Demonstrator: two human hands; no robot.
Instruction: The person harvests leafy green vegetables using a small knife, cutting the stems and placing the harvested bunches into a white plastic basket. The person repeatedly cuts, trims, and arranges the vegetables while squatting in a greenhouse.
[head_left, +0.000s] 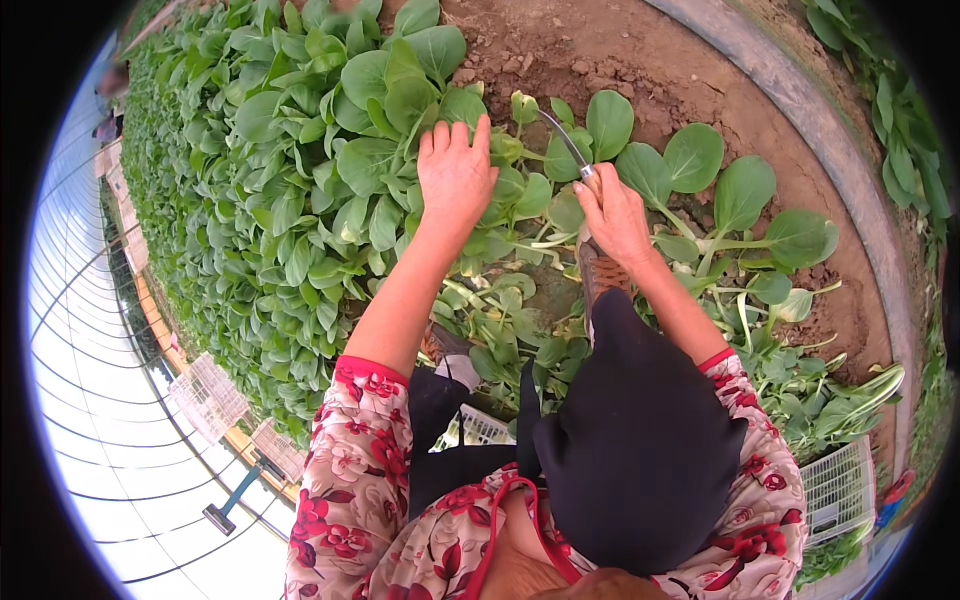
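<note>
My left hand (456, 174) rests against the leaves of a bok choy plant (405, 97) at the edge of a dense stand. Its fingers point away from me, slightly spread; the palm side is hidden. In my right hand (619, 217) is a small sickle (566, 142) with a wooden handle and a thin curved blade. The blade's tip reaches a yellowed leaf (523, 107), just right of my left hand. Cut or loose bok choy leaves (739, 195) lie on the soil beyond my right wrist.
Leafy bok choy rows (285, 210) fill the left side. My shoe (604, 270) stands among trimmed leaves. A white plastic crate (840, 487) sits at lower right, another crate (476, 427) near my legs. A grey strip (810, 82) borders the bare soil (540, 37).
</note>
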